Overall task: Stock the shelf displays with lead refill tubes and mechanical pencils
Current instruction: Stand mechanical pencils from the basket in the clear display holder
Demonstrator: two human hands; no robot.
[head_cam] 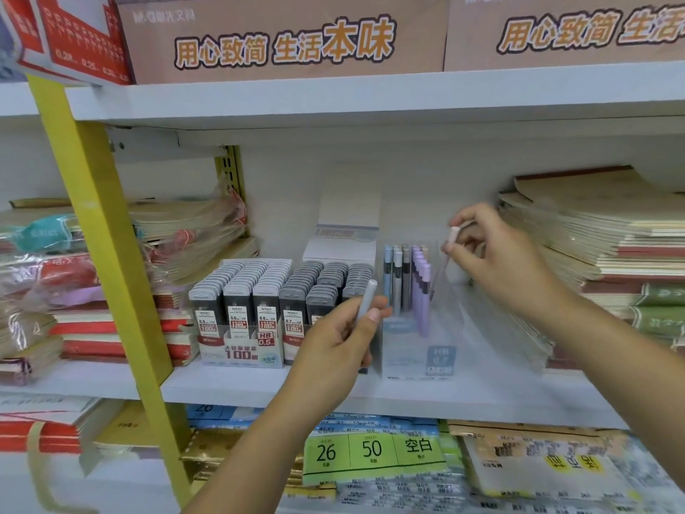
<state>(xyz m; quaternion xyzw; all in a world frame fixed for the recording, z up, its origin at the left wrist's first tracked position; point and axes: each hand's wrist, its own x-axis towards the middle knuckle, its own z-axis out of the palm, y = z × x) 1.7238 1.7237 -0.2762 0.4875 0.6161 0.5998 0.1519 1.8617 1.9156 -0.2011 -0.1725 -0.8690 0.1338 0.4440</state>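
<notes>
A person stocks a stationery shelf [241, 383], and we look down along both forearms at the middle tier. The left hand [344, 339] has its fingers [370, 315] curled round a pale grey mechanical pencil [367, 298], thumb against the barrel, holding it upright in front of the lead refill tubes [259, 287]. These tubes stand packed in rows in a printed display tray [241, 352] marked HB 0.5, with darker tubes [326, 287] just beside them on the right. The right hand [496, 261] is raised higher, pinching the top of a pale pink pencil [453, 234] between thumb and forefingers. This pencil hangs above the right side of a clear pencil display [419, 358]. Blue, grey and lilac pencils [407, 280] already stand upright in the display's left half. We cannot tell through the blur whether a clear wrapper surrounds the pink pencil. A white box [344, 231] sits behind the tubes. Stacks of notebooks [611, 235] flank the displays on the right, and plastic-wrapped notebooks [185, 231] lie to the left, past a yellow upright [103, 235]. Cardboard cartons [281, 38] line the shelf above.
</notes>
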